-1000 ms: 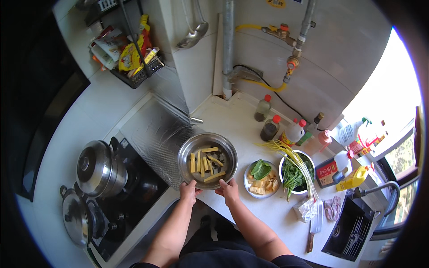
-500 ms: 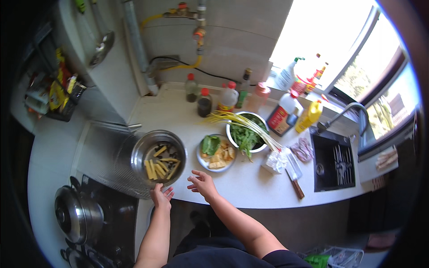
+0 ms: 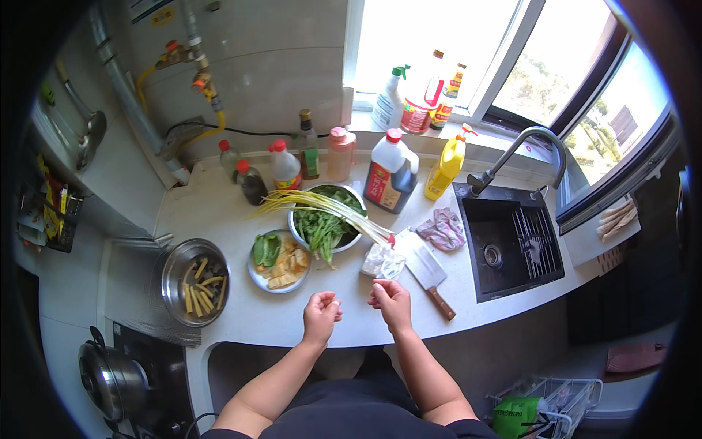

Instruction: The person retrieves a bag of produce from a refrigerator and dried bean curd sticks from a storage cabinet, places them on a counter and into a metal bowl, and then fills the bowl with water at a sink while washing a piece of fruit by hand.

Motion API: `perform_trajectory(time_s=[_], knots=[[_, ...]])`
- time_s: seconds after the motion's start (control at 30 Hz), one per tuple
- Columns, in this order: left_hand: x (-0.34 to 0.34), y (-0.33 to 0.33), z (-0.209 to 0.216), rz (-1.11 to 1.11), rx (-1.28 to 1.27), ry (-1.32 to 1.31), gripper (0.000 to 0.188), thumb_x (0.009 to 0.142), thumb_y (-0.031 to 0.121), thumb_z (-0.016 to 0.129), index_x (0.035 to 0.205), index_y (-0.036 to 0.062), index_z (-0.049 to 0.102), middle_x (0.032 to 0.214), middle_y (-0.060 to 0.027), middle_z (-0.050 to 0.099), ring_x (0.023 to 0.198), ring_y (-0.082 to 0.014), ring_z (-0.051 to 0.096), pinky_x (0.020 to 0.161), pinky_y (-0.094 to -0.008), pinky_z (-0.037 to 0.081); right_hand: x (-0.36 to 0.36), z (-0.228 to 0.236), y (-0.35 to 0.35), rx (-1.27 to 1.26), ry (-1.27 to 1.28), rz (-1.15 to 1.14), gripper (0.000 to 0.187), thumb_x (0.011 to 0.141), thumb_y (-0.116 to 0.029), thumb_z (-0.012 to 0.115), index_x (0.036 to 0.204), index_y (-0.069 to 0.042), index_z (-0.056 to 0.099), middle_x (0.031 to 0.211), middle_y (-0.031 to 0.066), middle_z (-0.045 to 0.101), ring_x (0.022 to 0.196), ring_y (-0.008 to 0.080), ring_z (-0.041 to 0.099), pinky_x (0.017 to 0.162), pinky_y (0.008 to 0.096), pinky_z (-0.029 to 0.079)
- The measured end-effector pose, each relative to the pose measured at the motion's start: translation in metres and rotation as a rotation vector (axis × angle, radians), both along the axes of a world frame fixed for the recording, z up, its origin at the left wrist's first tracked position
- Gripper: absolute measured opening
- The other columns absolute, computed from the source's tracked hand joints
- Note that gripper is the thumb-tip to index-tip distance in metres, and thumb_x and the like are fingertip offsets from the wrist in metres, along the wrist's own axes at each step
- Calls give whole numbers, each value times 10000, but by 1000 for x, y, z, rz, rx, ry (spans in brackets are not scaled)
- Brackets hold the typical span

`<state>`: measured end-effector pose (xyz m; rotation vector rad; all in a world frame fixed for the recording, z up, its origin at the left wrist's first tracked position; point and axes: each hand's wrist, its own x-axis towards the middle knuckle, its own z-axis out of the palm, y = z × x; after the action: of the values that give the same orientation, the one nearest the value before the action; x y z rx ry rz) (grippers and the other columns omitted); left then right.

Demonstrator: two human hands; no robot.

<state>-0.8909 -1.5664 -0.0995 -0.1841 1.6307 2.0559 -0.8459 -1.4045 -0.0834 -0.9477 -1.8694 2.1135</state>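
Observation:
Over the counter's front edge, my left hand [image 3: 322, 317] is loosely closed, with curled fingers and nothing visible in it. My right hand [image 3: 393, 303], also closed with bent fingers and no visible object, is just below a white plastic-wrapped bundle [image 3: 382, 261]; I cannot tell whether they touch. Right of that bundle, a cleaver [image 3: 427, 265] with a wooden handle lies flat. A plate [image 3: 256, 280] at the left holds green pepper and tan pieces. Behind it, a white bowl [image 3: 356, 241] of leafy greens has long yellowish-green stalks [image 3: 322, 203] across its top.
A steel bowl [image 3: 170, 287] with yellow strips stands at the far left, near a lidded pot [image 3: 117, 377]. A crumpled cloth [image 3: 442, 230] lies beside the black sink [image 3: 504, 289]. Sauce bottles, including a big dark jug [image 3: 390, 175], line the back.
Both hands have moved right, away from the steel bowl to near the wrapped bundle. Their fingers, spread before, are now curled. The view has turned right.

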Motion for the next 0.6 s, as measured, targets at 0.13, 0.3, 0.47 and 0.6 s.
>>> perform_trajectory(time_s=[0.13,0.3,0.47,0.6], knots=[[-20,79,-25,-18,-486,710,283,750,132,656,987,17,552,939,-97,562,822,-233,546,728,-329,456,13,-24,81,669,-60,-39,134,799,-153,611,862,-35,623,689,77,616,573,182,594,551,296,471],[-43,139,-16,-134,-916,914,304,678,209,730,884,43,581,1015,-108,511,978,-296,464,837,-378,402,33,-30,149,908,-249,214,114,751,-164,629,754,-52,611,701,114,599,674,283,591,605,388,467],[-45,149,-17,-166,-962,941,188,708,134,676,809,38,550,999,-106,526,970,-300,477,843,-386,399,18,-47,174,757,-229,262,123,747,-160,626,752,-38,612,745,128,607,689,293,591,625,389,469],[-39,134,-10,-83,-903,1000,136,742,81,624,810,27,519,971,-124,555,929,-318,514,818,-392,419,-19,-64,170,797,-84,251,166,745,-167,632,798,-9,627,703,135,607,625,253,592,596,346,473]])
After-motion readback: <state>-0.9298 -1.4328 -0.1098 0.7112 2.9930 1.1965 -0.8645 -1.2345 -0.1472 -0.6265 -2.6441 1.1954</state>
